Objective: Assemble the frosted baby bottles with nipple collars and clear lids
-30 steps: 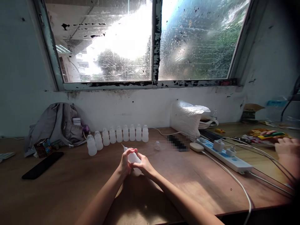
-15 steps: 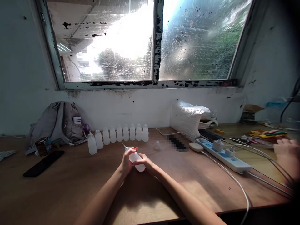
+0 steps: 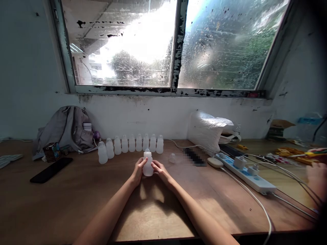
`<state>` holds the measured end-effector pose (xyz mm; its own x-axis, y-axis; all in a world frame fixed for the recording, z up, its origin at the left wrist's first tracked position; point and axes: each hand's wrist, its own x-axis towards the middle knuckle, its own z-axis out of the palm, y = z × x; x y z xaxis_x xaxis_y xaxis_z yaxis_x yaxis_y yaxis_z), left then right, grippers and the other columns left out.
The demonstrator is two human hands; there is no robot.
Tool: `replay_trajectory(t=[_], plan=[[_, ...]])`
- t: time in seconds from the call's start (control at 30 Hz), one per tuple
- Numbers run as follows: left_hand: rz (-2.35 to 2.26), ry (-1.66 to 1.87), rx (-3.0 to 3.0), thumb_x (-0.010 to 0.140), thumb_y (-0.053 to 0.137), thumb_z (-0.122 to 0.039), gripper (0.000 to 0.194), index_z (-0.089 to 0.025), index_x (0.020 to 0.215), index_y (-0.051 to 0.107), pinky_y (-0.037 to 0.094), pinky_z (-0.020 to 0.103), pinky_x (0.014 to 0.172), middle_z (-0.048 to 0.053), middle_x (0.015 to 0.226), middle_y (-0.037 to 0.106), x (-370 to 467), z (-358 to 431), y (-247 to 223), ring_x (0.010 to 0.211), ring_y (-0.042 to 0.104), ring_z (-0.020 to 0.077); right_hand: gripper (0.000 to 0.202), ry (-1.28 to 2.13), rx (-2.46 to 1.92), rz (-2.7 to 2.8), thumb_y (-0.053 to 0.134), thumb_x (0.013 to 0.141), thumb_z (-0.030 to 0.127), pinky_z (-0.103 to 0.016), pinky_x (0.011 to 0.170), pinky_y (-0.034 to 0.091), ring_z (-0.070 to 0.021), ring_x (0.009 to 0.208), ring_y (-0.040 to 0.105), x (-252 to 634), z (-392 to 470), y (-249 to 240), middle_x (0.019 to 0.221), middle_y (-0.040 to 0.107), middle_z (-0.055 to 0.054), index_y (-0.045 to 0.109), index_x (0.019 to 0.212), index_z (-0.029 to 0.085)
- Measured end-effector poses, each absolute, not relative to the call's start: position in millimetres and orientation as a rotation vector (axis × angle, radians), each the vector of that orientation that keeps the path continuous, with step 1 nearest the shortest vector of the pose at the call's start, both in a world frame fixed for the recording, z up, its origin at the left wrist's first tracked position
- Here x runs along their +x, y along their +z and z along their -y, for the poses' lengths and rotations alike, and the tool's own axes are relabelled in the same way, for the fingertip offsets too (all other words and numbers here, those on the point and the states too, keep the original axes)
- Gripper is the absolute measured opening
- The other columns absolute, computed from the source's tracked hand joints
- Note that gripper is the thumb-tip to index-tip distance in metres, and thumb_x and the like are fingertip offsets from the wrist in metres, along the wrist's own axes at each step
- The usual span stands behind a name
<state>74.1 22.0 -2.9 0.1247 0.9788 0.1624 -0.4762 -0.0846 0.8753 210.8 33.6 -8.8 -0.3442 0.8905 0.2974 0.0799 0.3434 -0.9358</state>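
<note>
A frosted white baby bottle (image 3: 148,167) with a clear nipple on top is upright between my two hands. My left hand (image 3: 138,168) grips it from the left, thumb on its front near the collar. From the other side my right hand (image 3: 159,169) is closed on the bottle's lower half. To the right on the table lies a clear domed bottle cap (image 3: 172,158). Behind my hands stands a row of several similar bottles (image 3: 131,143), which look capped. Of this row, the leftmost bottle (image 3: 102,153) stands closest to me.
At left are a grey backpack (image 3: 67,131), a small carton (image 3: 51,152) and a black phone (image 3: 51,170). To the right lie a power strip (image 3: 263,183) with cables, a round white charger (image 3: 215,162) and a white padded bag (image 3: 204,131). Another person's hand (image 3: 316,173) holds a tool at far right.
The bottle went from tilted, nipple to the left, to upright. Both hands have shifted their hold to its sides. The view turned slightly. The other person's hand and tool shifted.
</note>
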Motion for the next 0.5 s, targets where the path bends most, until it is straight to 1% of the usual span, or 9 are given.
replay_trajectory(t=[0.07, 0.13, 0.2, 0.23, 0.3, 0.37, 0.43, 0.5], plan=[[-0.663, 1.387, 0.947, 0.071, 0.058, -0.043, 0.037, -0.014, 0.095, 0.057, 0.044, 0.023, 0.059, 0.005, 0.082, 0.061, 73.0, -23.9, -3.6, 0.071, 0.058, 0.0153, 0.036, 0.872, -1.043, 1.615, 0.042, 0.078, 0.042, -0.033, 0.072, 0.044, -0.0205, 0.086, 0.055, 217.8, -40.3, -10.0, 0.093, 0.059, -0.009, 0.055, 0.1, 0.016], [-0.666, 1.381, 0.88, 0.071, 0.056, -0.046, 0.04, -0.013, 0.095, 0.056, 0.044, 0.022, 0.056, 0.005, 0.08, 0.061, 71.0, -25.9, -3.8, 0.067, 0.059, 0.0147, 0.031, 0.522, -1.213, 1.541, 0.042, 0.077, 0.036, -0.035, 0.078, 0.042, -0.0211, 0.086, 0.054, 229.5, -49.5, -12.8, 0.092, 0.058, -0.01, 0.058, 0.095, 0.016], [-0.689, 1.341, 0.818, 0.072, 0.053, -0.05, 0.045, -0.012, 0.095, 0.056, 0.045, 0.022, 0.053, 0.007, 0.079, 0.061, 68.7, -27.6, -3.5, 0.062, 0.059, 0.0145, 0.028, 0.182, -1.367, 1.564, 0.041, 0.076, 0.028, -0.038, 0.086, 0.036, -0.0233, 0.096, 0.05, 244.8, -59.3, -16.1, 0.098, 0.054, -0.011, 0.061, 0.092, 0.016], [-0.7, 1.319, 0.796, 0.072, 0.052, -0.051, 0.046, -0.011, 0.096, 0.056, 0.045, 0.023, 0.052, 0.007, 0.079, 0.062, 67.7, -28.2, -3.2, 0.06, 0.059, 0.0144, 0.028, 0.075, -1.461, 1.55, 0.04, 0.076, 0.025, -0.039, 0.088, 0.034, -0.0245, 0.101, 0.047, 252.9, -63.9, -17.7, 0.103, 0.051, -0.012, 0.062, 0.091, 0.017], [-0.721, 1.3, 0.764, 0.073, 0.05, -0.053, 0.048, -0.012, 0.097, 0.055, 0.046, 0.023, 0.052, 0.007, 0.08, 0.062, 66.3, -28.9, -2.9, 0.057, 0.059, 0.0139, 0.03, 0.0, -1.637, 1.525, 0.042, 0.075, 0.025, -0.042, 0.09, 0.032, -0.0271, 0.109, 0.041, 268.2, -71.7, -21.1, 0.115, 0.044, -0.012, 0.062, 0.097, 0.02], [-0.741, 1.296, 0.745, 0.073, 0.049, -0.053, 0.049, -0.012, 0.099, 0.055, 0.046, 0.024, 0.052, 0.006, 0.079, 0.062, 65.8, -29.0, -3.1, 0.056, 0.059, 0.0135, 0.035, 0.043, -1.766, 1.565, 0.046, 0.074, 0.031, -0.045, 0.092, 0.027, -0.0305, 0.117, 0.033, 279.8, -77.7, -24.9, 0.124, 0.037, -0.011, 0.059, 0.106, 0.026], [-0.76, 1.292, 0.74, 0.073, 0.049, -0.054, 0.05, -0.012, 0.099, 0.055, 0.046, 0.024, 0.051, 0.007, 0.079, 0.062, 66.2, -29.0, -3.8, 0.054, 0.059, 0.0132, 0.039, 0.125, -1.852, 1.621, 0.047, 0.074, 0.039, -0.049, 0.094, 0.022, -0.0324, 0.121, 0.027, 286.8, -82.0, -28.8, 0.128, 0.034, -0.01, 0.055, 0.112, 0.03], [-0.77, 1.291, 0.747, 0.072, 0.049, -0.055, 0.051, -0.012, 0.098, 0.055, 0.046, 0.023, 0.05, 0.007, 0.077, 0.063, 67.1, -29.0, -4.4, 0.053, 0.059, 0.0132, 0.043, 0.18, -1.887, 1.662, 0.046, 0.074, 0.043, -0.05, 0.094, 0.021, -0.0323, 0.121, 0.027, 289.8, -85.1, -32.1, 0.128, 0.036, -0.009, 0.052, 0.115, 0.031]])
